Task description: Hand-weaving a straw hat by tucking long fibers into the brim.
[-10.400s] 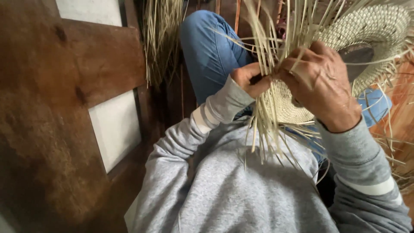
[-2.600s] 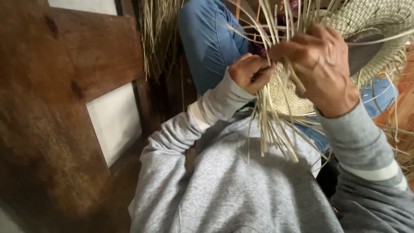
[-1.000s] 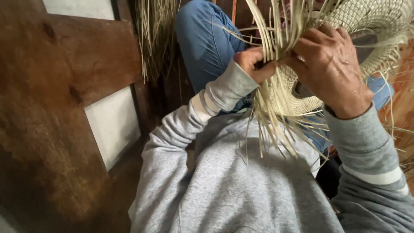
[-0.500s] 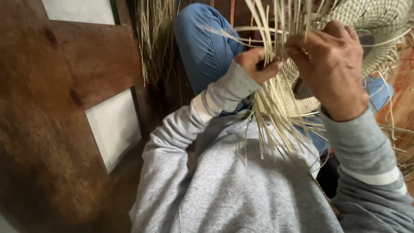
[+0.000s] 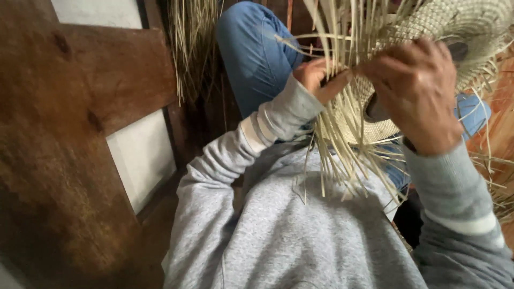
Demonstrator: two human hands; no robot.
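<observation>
I have one half-woven straw hat point(image 5: 471, 32) in front of me, raised over my lap, and both my hands are at it. My left hand point(image 5: 320, 80) is curled around a bunch of loose straw strands point(image 5: 348, 155), thumb and fingers pressed together on them just where they leave the woven edge. My right hand point(image 5: 417, 91) lies over the weave beside it, fingers bent and pinching strands at the same spot; its fingertips are hidden behind the straw, so I cannot tell how many strands it has. The strands themselves are too many and too crossed to count: some stick up past the top of the view, the rest hang down over my grey sweatshirt point(image 5: 300, 230). The hat is cut off at the top and right edge. One knee in blue jeans point(image 5: 257, 53) shows behind my left hand. A second bundle of dry straw point(image 5: 193, 48) hangs by the brown wooden door point(image 5: 80, 134), which has two pale panels point(image 5: 142, 155).
</observation>
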